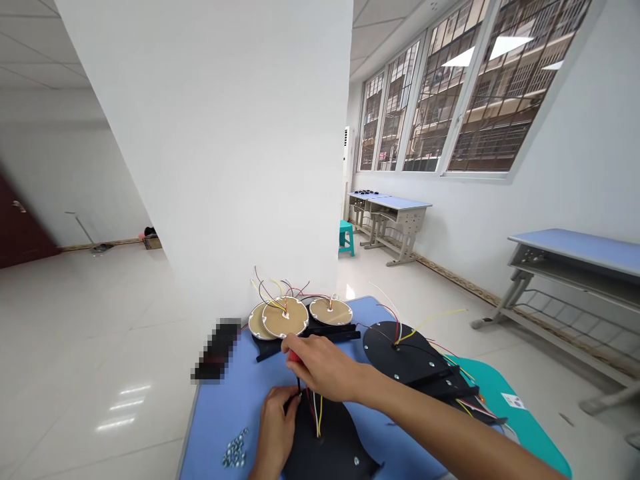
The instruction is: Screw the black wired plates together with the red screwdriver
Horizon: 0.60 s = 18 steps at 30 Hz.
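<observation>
Nothing legible, only a small white label (pixel 513 401) on the teal stool (pixel 495 380) at near right, too small to read.

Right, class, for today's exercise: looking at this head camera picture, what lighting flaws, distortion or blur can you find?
Head view: the wide-angle lens makes the white wall and windows lean; bright streaks of glare lie on the glossy floor; a pixelated blur patch hides something at the edge of the blue table.
</observation>
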### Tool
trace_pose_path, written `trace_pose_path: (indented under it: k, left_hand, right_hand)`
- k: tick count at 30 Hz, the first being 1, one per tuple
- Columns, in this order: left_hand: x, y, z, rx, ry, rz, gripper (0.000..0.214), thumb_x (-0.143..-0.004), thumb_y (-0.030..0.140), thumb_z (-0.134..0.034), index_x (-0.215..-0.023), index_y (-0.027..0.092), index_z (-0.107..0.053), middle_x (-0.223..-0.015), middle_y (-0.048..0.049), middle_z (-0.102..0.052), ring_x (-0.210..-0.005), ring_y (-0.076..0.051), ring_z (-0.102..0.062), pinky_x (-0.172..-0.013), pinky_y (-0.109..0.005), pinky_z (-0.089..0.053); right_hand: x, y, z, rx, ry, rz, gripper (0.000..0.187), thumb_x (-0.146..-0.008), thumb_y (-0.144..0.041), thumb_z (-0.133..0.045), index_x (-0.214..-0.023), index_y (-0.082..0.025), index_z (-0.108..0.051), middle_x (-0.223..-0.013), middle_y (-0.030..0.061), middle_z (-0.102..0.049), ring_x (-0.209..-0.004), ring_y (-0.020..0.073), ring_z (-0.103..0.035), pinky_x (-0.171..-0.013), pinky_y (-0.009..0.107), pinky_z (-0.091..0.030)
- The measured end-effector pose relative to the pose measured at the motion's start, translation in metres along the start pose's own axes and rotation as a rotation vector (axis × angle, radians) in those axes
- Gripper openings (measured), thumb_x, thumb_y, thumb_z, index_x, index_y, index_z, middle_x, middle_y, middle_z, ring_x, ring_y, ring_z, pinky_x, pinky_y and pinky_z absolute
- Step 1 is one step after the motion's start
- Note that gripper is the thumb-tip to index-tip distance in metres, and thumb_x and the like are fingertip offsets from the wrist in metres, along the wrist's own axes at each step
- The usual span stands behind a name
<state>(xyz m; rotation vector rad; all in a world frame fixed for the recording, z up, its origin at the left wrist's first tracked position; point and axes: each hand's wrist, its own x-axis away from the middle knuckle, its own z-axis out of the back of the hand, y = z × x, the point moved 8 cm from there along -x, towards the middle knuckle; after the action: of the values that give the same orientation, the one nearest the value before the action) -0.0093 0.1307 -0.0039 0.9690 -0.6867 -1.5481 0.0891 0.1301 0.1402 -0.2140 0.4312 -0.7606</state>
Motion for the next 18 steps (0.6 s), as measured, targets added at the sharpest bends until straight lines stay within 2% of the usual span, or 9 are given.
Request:
trace_pose_path:
  k: [9,16,18]
  left_hand:
    - [0.0039,-0.0059,0.0002,0.032,0.035,0.038,0.033,-0.081,0.037,-0.045,-0.090,0.021,-0.072,-0.094,-0.0086,-0.074,-0.092,-0.024,-0.068,-0.088,-0.039,-0.052]
    - [0.0044,-0.0047,0.0001,0.023,0.018,0.028,0.035,-0.080,0.039,-0.044,-0.091,0.019,-0.071,-0.093,-0.0102,-0.072,-0.093,-0.026,-0.067,-0.090,-0.043,-0.051]
    - [0.0059,-0.0043,-0.0007,0.016,0.005,0.028,0.034,-0.078,0.039,-0.048,-0.094,0.019,-0.070,-0.096,-0.0101,-0.071,-0.096,-0.027,-0.066,-0.092,-0.045,-0.049]
  right_hand:
    - [0.0034,-0.0030,0.0030,0.006,-0.028,0.011,0.016,-0.092,-0.014,-0.049,-0.107,-0.019,-0.047,-0.093,0.0049,-0.068,-0.080,0.0191,-0.061,-0.068,0.028,-0.039]
    - [0.0050,-0.0026,0.0014,0.048,-0.058,0.023,0.017,-0.091,-0.015,-0.051,-0.108,-0.019,-0.048,-0.088,0.0020,-0.069,-0.077,0.0173,-0.063,-0.068,0.027,-0.041]
    - [0.0045,-0.0006,-0.0019,0.080,-0.062,0.009,0.017,-0.091,-0.018,-0.053,-0.108,-0.019,-0.049,-0.090,0.0023,-0.070,-0.077,0.0177,-0.063,-0.067,0.027,-0.041]
